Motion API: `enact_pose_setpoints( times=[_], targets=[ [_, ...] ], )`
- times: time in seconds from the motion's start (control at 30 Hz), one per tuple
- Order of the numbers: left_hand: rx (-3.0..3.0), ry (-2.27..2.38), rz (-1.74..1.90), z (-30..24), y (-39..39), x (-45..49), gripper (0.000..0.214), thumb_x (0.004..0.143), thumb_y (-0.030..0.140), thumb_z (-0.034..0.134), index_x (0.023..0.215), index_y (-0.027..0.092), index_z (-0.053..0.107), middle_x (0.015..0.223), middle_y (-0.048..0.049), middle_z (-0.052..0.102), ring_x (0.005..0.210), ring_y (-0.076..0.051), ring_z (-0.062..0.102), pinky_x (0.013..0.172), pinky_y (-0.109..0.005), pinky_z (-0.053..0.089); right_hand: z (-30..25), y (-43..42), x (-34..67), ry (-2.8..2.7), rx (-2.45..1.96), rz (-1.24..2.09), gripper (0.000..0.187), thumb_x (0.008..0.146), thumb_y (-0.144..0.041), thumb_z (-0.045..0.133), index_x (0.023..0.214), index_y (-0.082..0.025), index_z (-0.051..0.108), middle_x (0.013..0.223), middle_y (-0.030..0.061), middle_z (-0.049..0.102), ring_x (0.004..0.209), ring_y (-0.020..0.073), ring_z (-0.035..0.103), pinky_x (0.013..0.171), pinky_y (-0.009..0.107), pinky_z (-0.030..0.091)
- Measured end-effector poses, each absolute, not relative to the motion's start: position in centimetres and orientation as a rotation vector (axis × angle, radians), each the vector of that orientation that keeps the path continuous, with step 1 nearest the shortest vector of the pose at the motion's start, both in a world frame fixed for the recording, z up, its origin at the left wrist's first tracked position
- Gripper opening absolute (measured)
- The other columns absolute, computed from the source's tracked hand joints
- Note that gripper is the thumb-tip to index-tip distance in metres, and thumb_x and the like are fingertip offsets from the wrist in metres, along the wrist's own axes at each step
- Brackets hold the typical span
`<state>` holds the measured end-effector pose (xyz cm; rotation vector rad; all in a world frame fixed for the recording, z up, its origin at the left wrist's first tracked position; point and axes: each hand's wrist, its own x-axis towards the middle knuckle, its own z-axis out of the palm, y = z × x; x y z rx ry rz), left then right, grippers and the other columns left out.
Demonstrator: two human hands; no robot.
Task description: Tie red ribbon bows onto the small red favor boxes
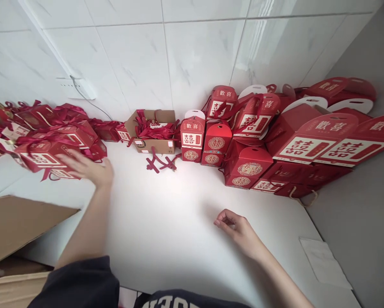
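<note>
My left hand has its fingers stretched out, slightly blurred, against the right side of a red gift box with a ribbon, in the pile at the left. Its fingers are not wrapped round the box. Over the white table hangs my right hand, its fingers curled in toward the thumb with nothing visible in them. Beyond the hands, an open cardboard box full of dark red ribbons stands by the wall. A loose ribbon bow lies before it.
Stacked red gift boxes with white and gold printing line the back right, up to the grey side wall. An open carton stands at the lower left. A white sheet lies at the right edge; a cable hangs from a wall socket.
</note>
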<state>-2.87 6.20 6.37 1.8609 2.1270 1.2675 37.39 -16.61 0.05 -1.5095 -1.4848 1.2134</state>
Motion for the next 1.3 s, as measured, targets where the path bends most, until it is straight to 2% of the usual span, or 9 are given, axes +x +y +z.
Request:
enact_pose_setpoints(
  times=[0.07,0.17,0.3,0.4,0.7,0.9,1.03,1.2,1.3],
  targets=[
    [1.944,2.265,1.169,3.7,6.4,1.0,0.098,0.086,0.038,0.059,0.15,0.005,-0.008,0.154,-0.0266,-0.025,0.144,-0.039,-0.02,0.111,-0.063,-0.013,-0.2,-16.5,37.2,-1.481,-1.509,1.201,0.026,0.09,-0.044,0.052,0.08,-0.021,0.057,0.076,0.0003,0.059,0.073,0.0161,0.052,0.066,0.027,0.039],
    [2.124,2.173,0.826,-0.1,7.0,5.1,0.08,0.089,0.041,0.051,0.152,0.009,0.012,0.159,-0.0238,-0.008,0.148,-0.036,-0.003,0.113,-0.066,-0.001,-0.8,-16.4,37.0,-1.464,-1.53,1.162,0.026,0.091,-0.043,0.051,0.081,-0.02,0.056,0.076,0.0007,0.059,0.072,0.0162,0.052,0.066,0.027,0.039],
    [2.299,1.995,0.487,-2.7,7.4,5.5,0.074,0.093,0.051,0.037,0.153,0.013,0.016,0.161,-0.0155,0.007,0.149,-0.029,0.01,0.117,-0.058,0.013,-1.3,-16.3,36.9,-1.453,-1.548,1.103,0.026,0.093,-0.043,0.049,0.082,-0.02,0.055,0.077,0.0012,0.059,0.073,0.0162,0.053,0.067,0.027,0.038],
    [2.311,1.977,0.342,-3.2,7.3,4.4,0.073,0.094,0.056,0.03,0.153,0.015,0.018,0.159,-0.0148,0.019,0.148,-0.029,0.017,0.118,-0.057,0.012,-1.5,-16.3,36.9,-1.469,-1.555,1.098,0.025,0.093,-0.042,0.048,0.082,-0.02,0.054,0.076,0.0006,0.058,0.072,0.0158,0.052,0.066,0.026,0.038],
    [2.407,1.848,0.29,-3.2,7.8,4.2,0.075,0.088,0.065,0.037,0.152,0.028,0.023,0.16,-0.0105,0.02,0.148,-0.031,0.017,0.117,-0.058,0.011,-1.7,-16.0,36.6,-1.523,-1.583,1.071,0.024,0.093,-0.04,0.048,0.081,-0.02,0.053,0.073,-0.0012,0.057,0.069,0.0146,0.051,0.064,0.026,0.036],
    [2.38,1.836,0.429,-3.0,8.8,5.1,0.088,0.086,0.066,0.041,0.154,0.018,0.011,0.157,-0.0158,0.026,0.146,-0.031,0.022,0.118,-0.053,0.015,-2.3,-15.9,36.7,-1.561,-1.589,1.076,0.024,0.094,-0.039,0.046,0.081,-0.02,0.053,0.072,-0.0013,0.056,0.066,0.0141,0.048,0.063,0.025,0.036],
    [2.368,1.843,0.411,-3.0,9.1,6.0,0.08,0.087,0.067,0.038,0.152,0.026,0.019,0.158,-0.0125,0.024,0.147,-0.032,0.02,0.117,-0.058,0.012,-2.4,-15.9,36.8,-1.576,-1.593,1.07,0.028,0.095,-0.042,0.044,0.08,-0.02,0.053,0.07,-0.0017,0.053,0.065,0.0138,0.046,0.062,0.025,0.034],
    [2.245,2.001,0.483,-3.3,10.0,6.7,0.076,0.092,0.061,0.026,0.152,0.015,0.019,0.153,-0.0181,0.034,0.144,-0.032,0.026,0.115,-0.063,0.009,-2.0,-15.7,37.0,-1.563,-1.604,1.082,0.032,0.095,-0.044,0.042,0.079,-0.02,0.054,0.071,-0.0012,0.057,0.065,0.0135,0.047,0.062,0.025,0.034],
    [2.205,2.054,0.507,-3.5,10.8,6.8,0.07,0.093,0.056,0.028,0.15,0.015,0.025,0.152,-0.0176,0.036,0.144,-0.032,0.027,0.115,-0.063,0.01,-2.0,-15.7,37.1,-1.567,-1.605,1.082,0.032,0.095,-0.044,0.043,0.079,-0.02,0.055,0.072,-0.0011,0.058,0.066,0.0135,0.047,0.062,0.025,0.035]
  ],
)
